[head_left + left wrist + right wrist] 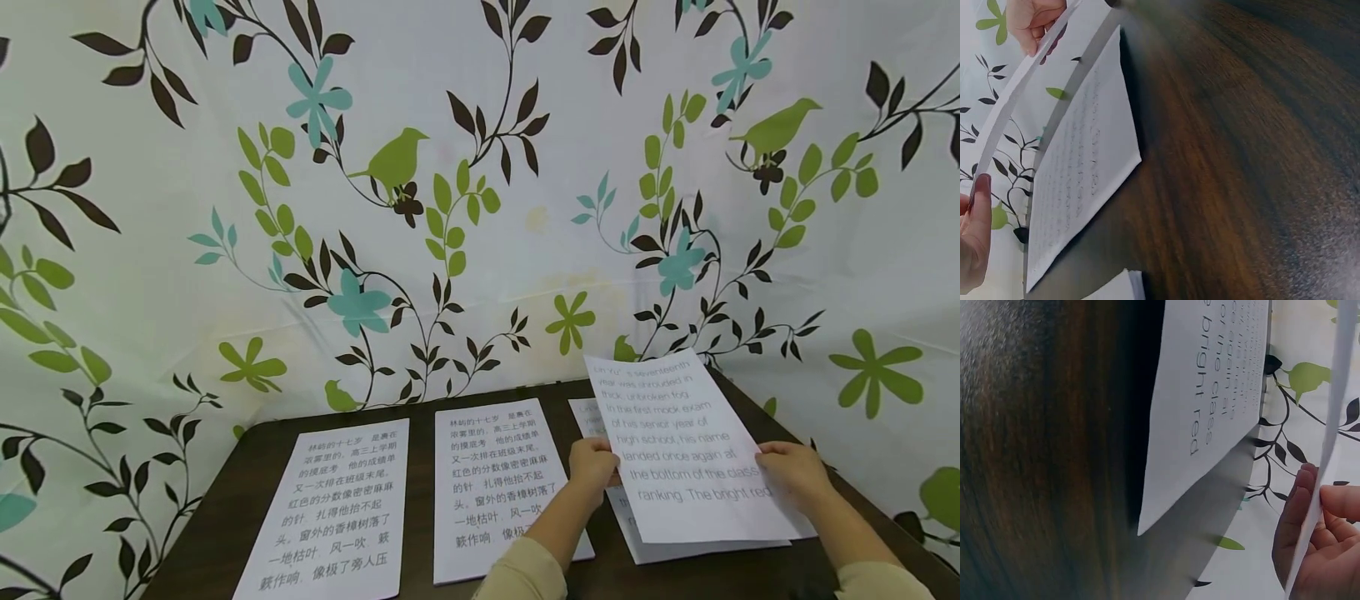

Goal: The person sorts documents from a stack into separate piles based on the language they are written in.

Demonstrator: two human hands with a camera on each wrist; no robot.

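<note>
Both hands hold up a white sheet of paper (675, 442) printed with English text, tilted above the table. My left hand (594, 467) pinches its left edge between thumb and fingers. On the opposite edge, my right hand (797, 475) grips near the lower right corner. Both wrist views show the raised sheet (1005, 109) nearly edge-on, with the right hand's thumb (1342, 501) on one face and fingers on the other. Below it, another English-printed sheet (1179, 419) lies on the table, mostly covered by the raised one in the head view.
Two white paper piles with Chinese text lie to the left, one at the far left (330, 508) and one in the middle (495, 492), partly behind the left forearm. The dark wooden table (420, 467) meets a cloth backdrop (480, 317) printed with birds and leaves.
</note>
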